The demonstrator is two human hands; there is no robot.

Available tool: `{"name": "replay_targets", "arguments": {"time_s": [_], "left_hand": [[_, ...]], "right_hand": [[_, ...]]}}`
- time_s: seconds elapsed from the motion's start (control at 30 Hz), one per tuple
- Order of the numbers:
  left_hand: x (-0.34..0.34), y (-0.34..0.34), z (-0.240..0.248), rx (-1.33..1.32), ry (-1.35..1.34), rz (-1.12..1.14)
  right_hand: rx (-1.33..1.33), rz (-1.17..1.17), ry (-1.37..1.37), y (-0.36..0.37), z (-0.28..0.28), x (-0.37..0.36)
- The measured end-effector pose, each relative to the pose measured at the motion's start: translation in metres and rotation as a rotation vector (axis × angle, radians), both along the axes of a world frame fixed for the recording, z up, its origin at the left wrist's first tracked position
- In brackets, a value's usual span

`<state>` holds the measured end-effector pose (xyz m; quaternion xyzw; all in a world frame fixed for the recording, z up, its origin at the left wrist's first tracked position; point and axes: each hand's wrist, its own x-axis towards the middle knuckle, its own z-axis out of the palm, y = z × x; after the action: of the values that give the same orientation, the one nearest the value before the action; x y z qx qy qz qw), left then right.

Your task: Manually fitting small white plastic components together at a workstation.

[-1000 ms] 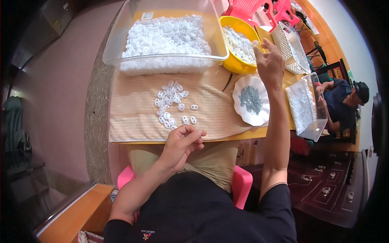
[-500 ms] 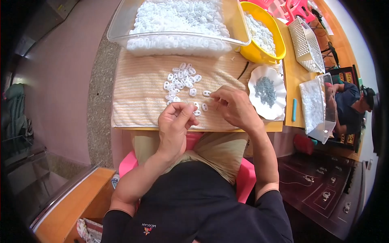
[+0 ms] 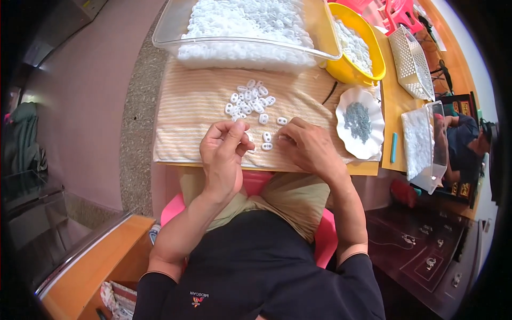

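My left hand (image 3: 221,154) is closed in a pinch over the towel's near edge, thumb pressed to the fingers. What it holds, if anything, is too small to tell. To its right, my right hand (image 3: 314,149) has curled fingertips pressed together, their contents hidden. Between the hands lie two white oval pieces with two holes, one of them a near piece (image 3: 266,146). Beyond my right fingertips lies another oval piece (image 3: 281,121). A loose pile of the same white pieces (image 3: 249,98) is spread on the striped towel (image 3: 186,106).
A clear bin (image 3: 245,45) full of white pieces stands at the back, beside a yellow basin (image 3: 377,64). A scalloped white dish (image 3: 345,145) of small grey parts sits right. Beyond are a teal stick (image 3: 393,148), a white perforated basket (image 3: 408,64) and another clear box (image 3: 438,138).
The whole view has shifted slightly, moving the table rightward in it. My left hand has risen a little from the towel pieces; my right hand has drawn back from the oval piece beyond its fingertips.
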<state>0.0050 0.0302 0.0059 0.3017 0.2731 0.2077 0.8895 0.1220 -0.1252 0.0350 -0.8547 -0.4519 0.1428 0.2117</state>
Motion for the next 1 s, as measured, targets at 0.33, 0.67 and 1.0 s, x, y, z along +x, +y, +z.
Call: {"name": "replay_targets", "arguments": {"time_s": [0.33, 0.67, 1.0], "left_hand": [[0.000, 0.001, -0.001, -0.008, -0.019, -0.001], [-0.001, -0.001, -0.005, 0.014, -0.018, -0.058], [0.004, -0.009, 0.000, 0.169, -0.013, -0.124]], "right_hand": [[0.079, -0.047, -0.114, 0.030, 0.009, 0.003], [0.047, -0.059, -0.048, 0.041, -0.007, 0.011], [0.424, -0.174, 0.588, 0.027, 0.005, -0.009]]}}
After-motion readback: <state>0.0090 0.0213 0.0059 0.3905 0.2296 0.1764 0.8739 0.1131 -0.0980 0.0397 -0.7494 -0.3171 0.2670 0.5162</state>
